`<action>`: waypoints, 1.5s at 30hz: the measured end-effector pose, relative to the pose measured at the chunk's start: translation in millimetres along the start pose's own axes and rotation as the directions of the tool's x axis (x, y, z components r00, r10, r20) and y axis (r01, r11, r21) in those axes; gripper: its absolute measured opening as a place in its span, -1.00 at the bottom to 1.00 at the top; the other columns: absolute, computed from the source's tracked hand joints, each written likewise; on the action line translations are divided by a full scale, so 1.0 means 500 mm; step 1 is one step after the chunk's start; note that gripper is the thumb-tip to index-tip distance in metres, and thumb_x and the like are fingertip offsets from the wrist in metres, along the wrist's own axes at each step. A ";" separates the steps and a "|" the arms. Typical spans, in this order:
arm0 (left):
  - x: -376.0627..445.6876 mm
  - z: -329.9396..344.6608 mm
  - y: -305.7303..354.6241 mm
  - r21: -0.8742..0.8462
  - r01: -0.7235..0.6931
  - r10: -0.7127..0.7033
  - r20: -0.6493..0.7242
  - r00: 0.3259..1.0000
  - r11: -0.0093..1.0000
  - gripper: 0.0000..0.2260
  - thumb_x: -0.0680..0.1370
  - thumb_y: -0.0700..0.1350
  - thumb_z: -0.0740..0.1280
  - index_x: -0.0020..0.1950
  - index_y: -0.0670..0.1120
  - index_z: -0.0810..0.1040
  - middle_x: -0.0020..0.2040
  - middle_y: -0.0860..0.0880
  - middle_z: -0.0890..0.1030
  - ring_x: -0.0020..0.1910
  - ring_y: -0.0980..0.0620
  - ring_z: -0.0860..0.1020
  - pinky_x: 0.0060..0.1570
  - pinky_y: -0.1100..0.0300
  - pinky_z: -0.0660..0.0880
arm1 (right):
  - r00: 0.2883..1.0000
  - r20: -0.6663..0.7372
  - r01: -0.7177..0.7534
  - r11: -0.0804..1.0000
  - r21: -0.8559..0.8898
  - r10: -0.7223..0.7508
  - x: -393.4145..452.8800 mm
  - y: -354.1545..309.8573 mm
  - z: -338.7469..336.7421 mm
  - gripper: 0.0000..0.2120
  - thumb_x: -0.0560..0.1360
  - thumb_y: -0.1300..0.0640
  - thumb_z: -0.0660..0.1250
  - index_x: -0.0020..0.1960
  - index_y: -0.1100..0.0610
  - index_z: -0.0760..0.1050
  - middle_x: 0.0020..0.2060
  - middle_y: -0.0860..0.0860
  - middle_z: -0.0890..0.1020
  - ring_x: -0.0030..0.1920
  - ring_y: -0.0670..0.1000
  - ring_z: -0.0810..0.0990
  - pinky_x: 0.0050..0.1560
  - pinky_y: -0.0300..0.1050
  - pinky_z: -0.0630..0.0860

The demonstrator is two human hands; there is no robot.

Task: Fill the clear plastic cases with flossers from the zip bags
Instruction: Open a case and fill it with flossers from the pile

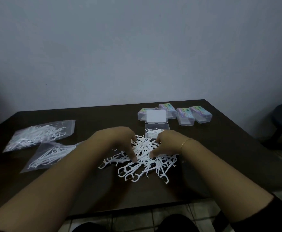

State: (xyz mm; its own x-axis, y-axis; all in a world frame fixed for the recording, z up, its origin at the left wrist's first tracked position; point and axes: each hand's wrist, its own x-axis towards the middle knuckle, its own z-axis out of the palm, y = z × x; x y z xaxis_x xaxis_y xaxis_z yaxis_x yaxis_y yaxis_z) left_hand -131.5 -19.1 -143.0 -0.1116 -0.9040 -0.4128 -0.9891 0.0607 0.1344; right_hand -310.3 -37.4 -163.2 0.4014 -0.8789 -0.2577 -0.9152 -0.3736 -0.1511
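Dark brown counter [220, 148]: loose pile of white plastic flossers [143, 161] at centre, left hand [120, 139] and right hand [167, 143] with fingers [133, 157] spread into it. Open clear plastic case [157, 131] just behind, holding few flossers. Two clear zip bags [41, 134] of flossers at left. Four closed clear cases [185, 115] at rear.

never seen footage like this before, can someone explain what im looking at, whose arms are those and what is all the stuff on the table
There is no machine here. It is one picture from a camera worn on a person's head, looking forward and down, so the two bare arms are the wearer's own. The left hand and right hand reach into a loose pile of white flossers on a dark table; the fingers are spread, and whether they grip any flosser cannot be told. Just beyond the pile sits an open clear case with a few flossers in it. Behind it stand four closed clear cases. At the left lie two zip bags of flossers.
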 end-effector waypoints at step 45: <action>0.000 -0.031 -0.029 -0.201 -0.112 0.081 -0.154 0.985 0.973 -0.85 0.48 -0.06 0.44 -0.08 -0.14 0.62 -0.26 0.00 0.63 -0.33 0.09 0.52 -0.34 0.27 0.43 | 0.982 -0.172 -0.029 0.956 0.293 0.083 -0.043 0.057 -0.078 -0.74 0.54 0.07 0.31 0.15 0.17 0.60 0.10 0.09 0.62 0.04 0.01 0.51 0.08 -0.18 0.41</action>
State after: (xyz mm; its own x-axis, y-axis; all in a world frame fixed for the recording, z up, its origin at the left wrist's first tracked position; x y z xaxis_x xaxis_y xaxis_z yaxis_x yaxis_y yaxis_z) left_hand -115.8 -26.5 -130.7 -0.1752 -0.9505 -0.2567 -0.9308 0.0750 0.3577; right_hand -346.3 -40.7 -124.6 0.3122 -0.9446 -0.1017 -0.8755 -0.2445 -0.4167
